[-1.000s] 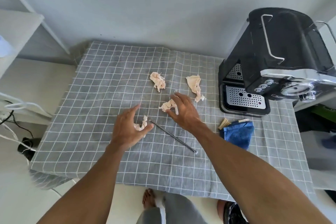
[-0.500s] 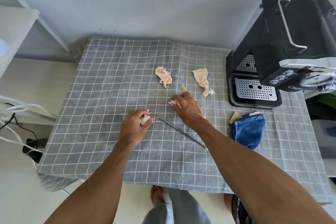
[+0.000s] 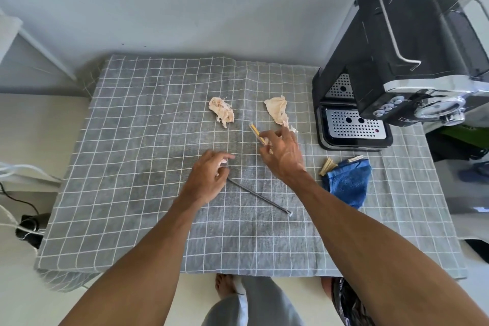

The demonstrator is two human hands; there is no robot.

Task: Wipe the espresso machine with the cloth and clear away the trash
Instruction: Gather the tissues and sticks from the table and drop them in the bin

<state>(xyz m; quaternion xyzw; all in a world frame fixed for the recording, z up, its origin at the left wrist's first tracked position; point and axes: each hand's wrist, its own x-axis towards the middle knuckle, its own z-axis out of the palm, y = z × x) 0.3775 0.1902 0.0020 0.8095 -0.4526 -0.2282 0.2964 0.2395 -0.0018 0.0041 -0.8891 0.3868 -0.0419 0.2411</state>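
The black espresso machine (image 3: 412,61) stands at the table's right rear. A blue cloth (image 3: 349,185) lies in front of it. My left hand (image 3: 206,180) is closed around a small crumpled tissue scrap, whose white edge shows at the fingertips. My right hand (image 3: 283,153) holds another tissue scrap and pinches a thin yellow stick wrapper (image 3: 256,132). Two crumpled tissues lie beyond my hands: one (image 3: 221,111) at centre and one (image 3: 277,111) just past my right fingertips.
A thin metal rod (image 3: 260,197) lies on the grey checked tablecloth (image 3: 132,167) between my forearms. Small wooden sticks (image 3: 328,165) rest beside the cloth. White cables (image 3: 16,169) and a black plug sit off the table's left edge.
My left hand closed on a tissue scrap and drew right. My right hand picked up its scrap and lifted slightly, now with a yellow stick between the fingers.
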